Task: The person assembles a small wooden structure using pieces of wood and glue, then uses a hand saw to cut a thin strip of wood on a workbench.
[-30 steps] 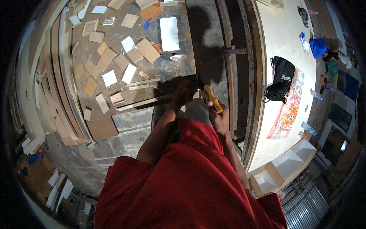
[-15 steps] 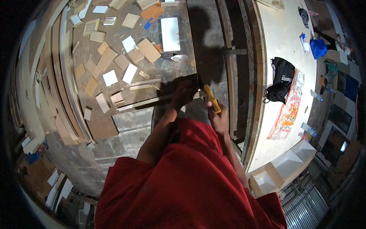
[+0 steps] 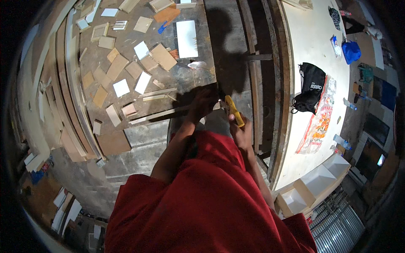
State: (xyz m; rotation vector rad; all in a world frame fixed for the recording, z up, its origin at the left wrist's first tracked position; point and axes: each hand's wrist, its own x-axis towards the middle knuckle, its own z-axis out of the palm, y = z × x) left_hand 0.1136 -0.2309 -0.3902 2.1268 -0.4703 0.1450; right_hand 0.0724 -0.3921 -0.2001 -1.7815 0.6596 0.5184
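Observation:
My right hand (image 3: pixel 239 133) grips a yellow tool (image 3: pixel 234 111); its working end lies in shadow near the front corner of the dark work board (image 3: pixel 200 74). My left hand (image 3: pixel 204 101) is at that same corner, just left of the tool, its fingers bent in deep shadow, so I cannot make out whether they hold anything. A long pale strip (image 3: pixel 147 117) runs along the board's front edge. Loose wooden pieces (image 3: pixel 118 66), white squares (image 3: pixel 121 87) and a white rectangular panel (image 3: pixel 187 39) lie on the board.
Long planks (image 3: pixel 63 84) lie at the left, timber rails (image 3: pixel 278 84) right of me. A white table (image 3: pixel 301 50) holds a black bag (image 3: pixel 309 86), plastic bag (image 3: pixel 317 130) and bottles (image 3: pixel 341 141). A box (image 3: pixel 312 185) sits lower right. A person (image 3: pixel 356 26) is in the upper right background.
My hands and the yellow tool stay almost in place, with only slight movement. The person in the upper right background has come further into view.

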